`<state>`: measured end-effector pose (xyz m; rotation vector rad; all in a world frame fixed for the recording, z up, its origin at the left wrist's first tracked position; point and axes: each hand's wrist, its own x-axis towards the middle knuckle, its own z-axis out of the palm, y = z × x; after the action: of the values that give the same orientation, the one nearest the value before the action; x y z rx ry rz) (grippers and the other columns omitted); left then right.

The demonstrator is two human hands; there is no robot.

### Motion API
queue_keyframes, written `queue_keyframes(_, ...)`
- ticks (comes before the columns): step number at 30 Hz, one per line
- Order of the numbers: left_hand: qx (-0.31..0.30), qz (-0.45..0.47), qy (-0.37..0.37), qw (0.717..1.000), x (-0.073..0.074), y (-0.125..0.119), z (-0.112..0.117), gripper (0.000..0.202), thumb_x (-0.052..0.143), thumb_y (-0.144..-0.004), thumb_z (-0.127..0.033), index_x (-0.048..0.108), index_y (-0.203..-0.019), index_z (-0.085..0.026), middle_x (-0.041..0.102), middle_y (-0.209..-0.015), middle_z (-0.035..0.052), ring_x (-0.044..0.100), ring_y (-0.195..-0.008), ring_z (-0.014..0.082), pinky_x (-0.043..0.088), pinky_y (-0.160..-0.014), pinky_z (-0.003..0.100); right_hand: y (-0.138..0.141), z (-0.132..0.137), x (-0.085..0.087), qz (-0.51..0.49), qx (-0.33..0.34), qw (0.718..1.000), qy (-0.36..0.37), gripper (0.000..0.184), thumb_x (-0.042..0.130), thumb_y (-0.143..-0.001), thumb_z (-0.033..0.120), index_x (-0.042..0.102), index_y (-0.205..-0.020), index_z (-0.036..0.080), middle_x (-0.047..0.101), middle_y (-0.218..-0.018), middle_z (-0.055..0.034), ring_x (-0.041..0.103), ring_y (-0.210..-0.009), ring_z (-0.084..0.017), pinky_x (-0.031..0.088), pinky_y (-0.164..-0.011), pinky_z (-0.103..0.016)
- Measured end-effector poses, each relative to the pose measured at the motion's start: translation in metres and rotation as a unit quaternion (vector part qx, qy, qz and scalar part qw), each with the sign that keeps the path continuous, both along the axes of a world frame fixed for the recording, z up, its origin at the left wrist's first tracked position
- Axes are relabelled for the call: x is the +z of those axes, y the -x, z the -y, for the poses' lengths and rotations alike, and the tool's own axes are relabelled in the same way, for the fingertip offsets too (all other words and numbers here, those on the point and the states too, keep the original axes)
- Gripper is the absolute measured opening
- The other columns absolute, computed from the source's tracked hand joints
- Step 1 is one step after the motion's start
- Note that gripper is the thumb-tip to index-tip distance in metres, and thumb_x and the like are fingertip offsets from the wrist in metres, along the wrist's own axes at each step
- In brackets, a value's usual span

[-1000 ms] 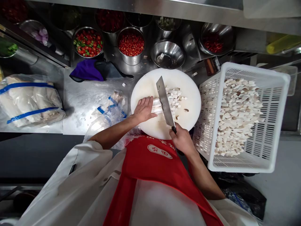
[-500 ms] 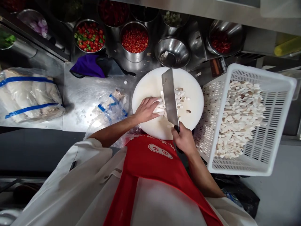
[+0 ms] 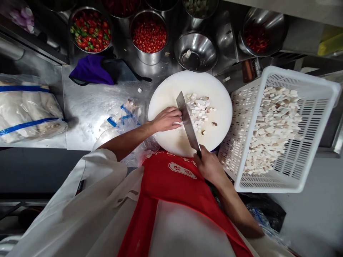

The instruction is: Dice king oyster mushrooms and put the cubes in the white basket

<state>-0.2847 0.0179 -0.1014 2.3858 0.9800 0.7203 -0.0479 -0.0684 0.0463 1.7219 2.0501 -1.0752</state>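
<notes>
A round white cutting board (image 3: 174,137) lies on the steel counter in front of me. My right hand (image 3: 210,166) grips the handle of a cleaver (image 3: 187,123), whose blade stands edge-down on the board. My left hand (image 3: 167,119) has its fingers curled, pressing down on white strips that are almost hidden between it and the blade. Just right of the blade lies a small heap of white cubes (image 3: 199,110).
A white slotted basket (image 3: 311,150) full of white cubes leans at the board's right. Steel bowls of chopped red and green chillies (image 3: 89,30) and red chillies (image 3: 149,35), plus an almost bare bowl (image 3: 197,53), stand behind. Plastic bags (image 3: 26,107) and a purple cloth (image 3: 92,73) lie left.
The cleaver rose flat-faced, then came down again further left. My left hand drew back and curled as the strips shortened. The heap of cubes grew.
</notes>
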Motion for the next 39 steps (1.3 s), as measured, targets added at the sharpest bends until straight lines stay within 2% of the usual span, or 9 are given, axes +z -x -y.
queue_keyframes(4, 0.007, -0.009, -0.009, 1.000, -0.001, -0.002, 0.001, 0.030, 0.053, -0.095, -0.046, 0.070, -0.099, -0.022, 0.064, -0.111, 0.0078, 0.054, -0.107, 0.0230, 0.043, -0.096, 0.038, 0.018, -0.024, -0.051, -0.005, -0.002, 0.998, -0.058, 0.041, 0.041, -0.088, 0.026, 0.057, -0.123, 0.010, 0.074, -0.086, -0.0152, 0.068, -0.079, -0.030, 0.044, -0.068, -0.033)
queue_keyframes(7, 0.008, -0.016, -0.015, 1.000, 0.003, 0.001, 0.004, 0.033, 0.055, -0.093, -0.049, 0.071, -0.099, -0.022, 0.063, -0.114, 0.0086, 0.053, -0.111, 0.0247, 0.042, -0.097, 0.039, 0.019, -0.033, -0.062, -0.047, -0.019, 0.994, -0.093, 0.035, 0.043, -0.088, 0.029, 0.061, -0.114, 0.014, 0.073, -0.083, -0.0122, 0.066, -0.076, -0.029, 0.044, -0.066, -0.033)
queue_keyframes(16, 0.056, -0.018, -0.005, 0.998, 0.006, 0.015, 0.015, 0.026, 0.063, -0.089, -0.047, 0.071, -0.089, -0.022, 0.063, -0.108, 0.0084, 0.050, -0.110, 0.0267, 0.038, -0.095, 0.044, -0.008, 0.005, 0.011, -0.042, 0.001, 0.998, -0.056, 0.041, 0.044, -0.092, 0.030, 0.058, -0.127, 0.015, 0.074, -0.085, -0.0091, 0.069, -0.081, -0.027, 0.044, -0.068, -0.030)
queue_keyframes(20, 0.046, -0.006, 0.017, 0.999, 0.002, 0.011, 0.011, 0.024, 0.063, -0.089, -0.044, 0.070, -0.088, -0.021, 0.063, -0.106, 0.0078, 0.052, -0.105, 0.0242, 0.039, -0.093, 0.040, -0.010, 0.008, 0.022, -0.008, 0.028, 0.999, -0.017, 0.043, 0.040, -0.093, 0.029, 0.057, -0.129, 0.013, 0.073, -0.080, -0.0092, 0.070, -0.076, -0.027, 0.044, -0.066, -0.031)
queue_keyframes(22, 0.037, 0.003, 0.018, 0.999, 0.000, 0.010, 0.009, 0.024, 0.061, -0.090, -0.043, 0.069, -0.088, -0.021, 0.064, -0.106, 0.0076, 0.053, -0.103, 0.0228, 0.040, -0.093, 0.038, -0.005, 0.000, 0.012, 0.007, 0.034, 0.999, -0.011, 0.043, 0.040, -0.093, 0.028, 0.057, -0.129, 0.013, 0.074, -0.082, -0.0104, 0.069, -0.076, -0.028, 0.043, -0.065, -0.031)
queue_keyframes(28, 0.028, 0.000, -0.002, 1.000, -0.003, 0.010, 0.008, 0.028, 0.058, -0.092, -0.046, 0.068, -0.090, -0.020, 0.064, -0.106, 0.0073, 0.054, -0.100, 0.0217, 0.041, -0.091, 0.036, 0.020, -0.032, -0.052, -0.007, 0.022, 0.998, -0.055, 0.044, 0.043, -0.087, 0.025, 0.058, -0.126, 0.010, 0.074, -0.088, -0.0141, 0.068, -0.081, -0.030, 0.045, -0.070, -0.033)
queue_keyframes(30, 0.032, -0.007, -0.013, 0.999, -0.002, 0.010, 0.011, 0.031, 0.056, -0.093, -0.048, 0.069, -0.091, -0.021, 0.063, -0.106, 0.0076, 0.053, -0.100, 0.0218, 0.041, -0.090, 0.037, 0.023, -0.037, -0.059, -0.028, 0.011, 0.997, -0.074, 0.041, 0.043, -0.087, 0.026, 0.060, -0.122, 0.012, 0.074, -0.086, -0.0124, 0.068, -0.081, -0.030, 0.046, -0.070, -0.033)
queue_keyframes(33, 0.042, -0.003, -0.036, 0.998, 0.001, 0.012, 0.019, 0.032, 0.056, -0.092, -0.050, 0.070, -0.092, -0.022, 0.062, -0.109, 0.0087, 0.052, -0.103, 0.0230, 0.039, -0.092, 0.040, 0.019, -0.033, -0.047, -0.049, -0.004, 0.995, -0.091, 0.037, 0.043, -0.088, 0.029, 0.062, -0.118, 0.016, 0.073, -0.082, -0.0090, 0.068, -0.079, -0.028, 0.047, -0.069, -0.033)
queue_keyframes(39, 0.068, -0.002, -0.039, 0.997, 0.001, 0.014, 0.030, 0.025, 0.058, -0.092, -0.044, 0.071, -0.088, -0.023, 0.063, -0.105, 0.0078, 0.051, -0.102, 0.0238, 0.038, -0.092, 0.041, -0.003, -0.003, 0.015, -0.046, 0.021, 0.998, -0.044, 0.040, 0.044, -0.092, 0.029, 0.058, -0.127, 0.017, 0.074, -0.089, -0.0081, 0.070, -0.083, -0.026, 0.047, -0.070, -0.031)
